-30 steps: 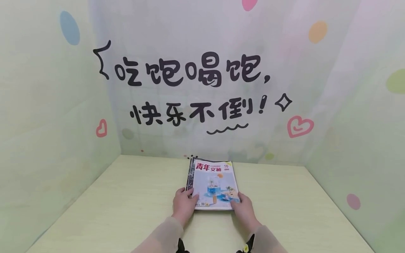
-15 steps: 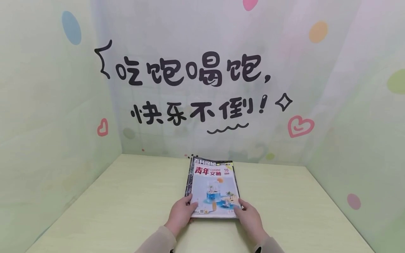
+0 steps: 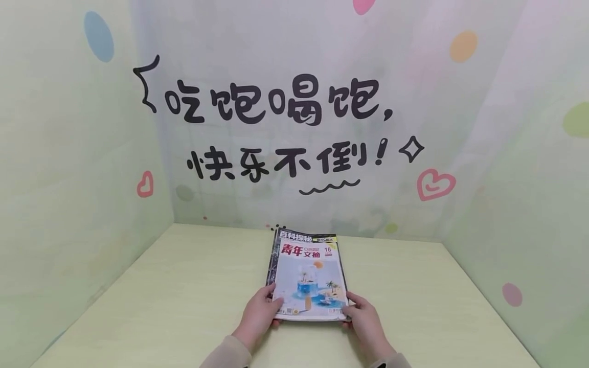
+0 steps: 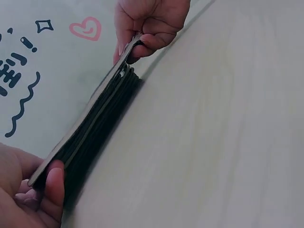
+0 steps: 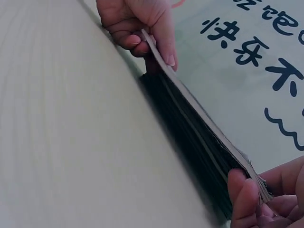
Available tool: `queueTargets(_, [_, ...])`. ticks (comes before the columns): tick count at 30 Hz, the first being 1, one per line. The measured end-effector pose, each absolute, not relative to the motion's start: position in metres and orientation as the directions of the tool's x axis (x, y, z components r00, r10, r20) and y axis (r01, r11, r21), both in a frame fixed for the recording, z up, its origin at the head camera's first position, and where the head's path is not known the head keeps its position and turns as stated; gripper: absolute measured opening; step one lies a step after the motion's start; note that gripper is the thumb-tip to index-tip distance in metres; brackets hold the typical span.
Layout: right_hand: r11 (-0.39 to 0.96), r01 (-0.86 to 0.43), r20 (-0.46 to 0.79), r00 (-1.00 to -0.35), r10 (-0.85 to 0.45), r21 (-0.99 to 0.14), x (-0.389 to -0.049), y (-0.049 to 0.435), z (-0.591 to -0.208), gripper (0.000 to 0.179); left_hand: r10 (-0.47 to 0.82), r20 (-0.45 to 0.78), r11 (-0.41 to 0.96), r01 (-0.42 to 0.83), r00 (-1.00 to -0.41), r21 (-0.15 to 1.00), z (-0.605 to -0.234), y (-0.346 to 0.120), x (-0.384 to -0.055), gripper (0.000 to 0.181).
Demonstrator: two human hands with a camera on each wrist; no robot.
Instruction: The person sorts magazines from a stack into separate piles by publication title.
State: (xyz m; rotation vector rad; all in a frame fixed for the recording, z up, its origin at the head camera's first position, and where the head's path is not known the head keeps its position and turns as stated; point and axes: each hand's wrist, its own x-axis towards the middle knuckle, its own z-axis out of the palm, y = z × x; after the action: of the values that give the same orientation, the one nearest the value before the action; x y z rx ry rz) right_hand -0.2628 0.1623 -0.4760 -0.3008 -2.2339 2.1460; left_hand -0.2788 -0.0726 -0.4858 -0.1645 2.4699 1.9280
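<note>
left hand point(image 3: 256, 314) and right hand point(image 3: 368, 323) pinch the magazine point(image 3: 310, 278) between them, i'd guess light, floppy, slick, best held by corners.

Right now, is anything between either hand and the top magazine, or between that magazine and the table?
Nothing visible separates the left hand or right hand from the top magazine: both grip its near end. Beneath it, the dark pile stands between it and the table.
</note>
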Motion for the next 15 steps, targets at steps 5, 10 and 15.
queueTargets(5, [-0.022,0.110,-0.112,-0.985,0.128,-0.994,-0.258,0.162,-0.468,0.055,-0.094,-0.099,0.232,-0.119,-0.991,0.965,-0.478,-0.071,-0.272,0.060])
queueTargets(10, [-0.092,0.142,-0.151,-0.983,0.104,-0.986,-0.254,0.163,-0.461,0.054,-0.099,-0.102,0.207,-0.121,-0.990,0.971,-0.473,-0.069,-0.267,0.061])
queueTargets(15, [-0.076,0.160,-0.165,-0.983,0.076,-0.984,-0.252,0.164,-0.461,0.054,-0.054,-0.089,0.212,-0.099,-0.995,0.972,-0.473,-0.070,-0.262,0.063])
